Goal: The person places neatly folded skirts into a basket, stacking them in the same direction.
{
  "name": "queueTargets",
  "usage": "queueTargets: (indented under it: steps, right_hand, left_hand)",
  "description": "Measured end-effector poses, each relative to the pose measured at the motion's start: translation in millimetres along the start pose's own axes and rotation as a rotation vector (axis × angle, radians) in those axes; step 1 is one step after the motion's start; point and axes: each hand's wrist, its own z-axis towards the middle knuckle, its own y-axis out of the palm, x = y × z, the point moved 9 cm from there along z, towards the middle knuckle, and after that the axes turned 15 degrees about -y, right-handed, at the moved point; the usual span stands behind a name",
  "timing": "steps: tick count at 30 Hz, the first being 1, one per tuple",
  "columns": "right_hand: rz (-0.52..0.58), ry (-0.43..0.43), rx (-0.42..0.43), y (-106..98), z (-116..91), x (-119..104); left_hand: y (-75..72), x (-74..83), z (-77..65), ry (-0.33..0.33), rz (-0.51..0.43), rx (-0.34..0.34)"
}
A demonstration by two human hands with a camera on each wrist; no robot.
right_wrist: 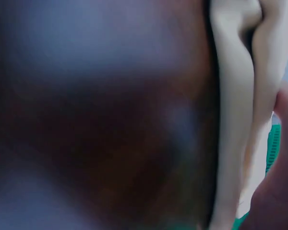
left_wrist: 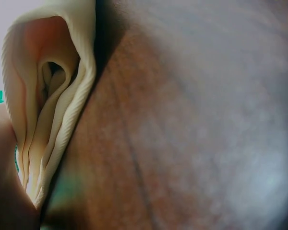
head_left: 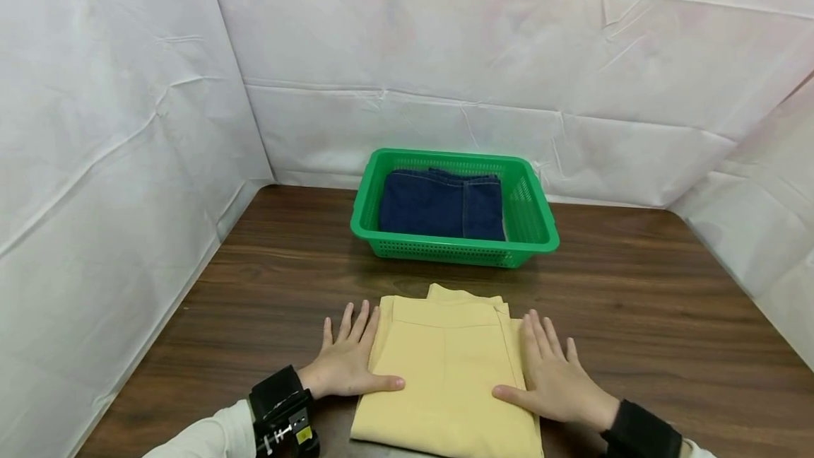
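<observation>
A folded pale yellow garment, which looks like trousers (head_left: 445, 366), lies on the table near the front edge in the head view. My left hand (head_left: 346, 359) rests along its left side, fingers straight and spread, thumb on top of the cloth. On the opposite side my right hand (head_left: 556, 377) lies with straight fingers along the edge and its thumb on the cloth. The left wrist view shows the rolled layers of the yellow fabric (left_wrist: 81, 91) from the side. In the right wrist view, folded fabric layers (right_wrist: 235, 96) stand beside my thumb (right_wrist: 278, 187).
Behind the garment stands a green plastic basket (head_left: 445, 249) with folded dark blue denim (head_left: 439, 205) in its left and middle part. The dark wood table (head_left: 267, 288) is bordered by white sheeting (head_left: 445, 41) at the back and both sides.
</observation>
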Motion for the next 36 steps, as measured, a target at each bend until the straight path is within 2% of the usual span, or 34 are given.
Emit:
queueTargets:
  steps: [4, 7, 13, 20, 28, 31, 36]
  right_hand:
    - [0.031, 0.105, 0.053, 3, -13, 9]
    - [0.091, 0.131, 0.066, 9, -17, 11]
    - [0.215, 0.107, 0.142, 11, -15, 6]
    - [0.328, 0.084, 0.188, 12, -12, 2]
    - [0.422, 0.004, 0.257, 7, -8, -8]
    - [0.452, 0.013, 0.262, 7, -8, -9]
    - [0.541, 0.09, 0.204, 15, -9, -7]
  left_hand:
    - [0.3, -3.2, 1.0, -0.034, 0.001, 0.021]
    - [-0.6, -0.9, -1.1, -0.023, -0.035, 0.015]
    - [-6.2, 4.3, -5.6, 0.0, -0.134, 0.043]
    - [-11.1, 12.6, -10.7, 0.04, -0.244, 0.063]
    - [-12.8, 32.2, -17.6, 0.127, -0.275, 0.097]
    - [-13.2, 39.2, -18.9, 0.17, -0.323, 0.089]
    - [-9.5, 46.4, -18.8, 0.198, -0.488, 0.026]
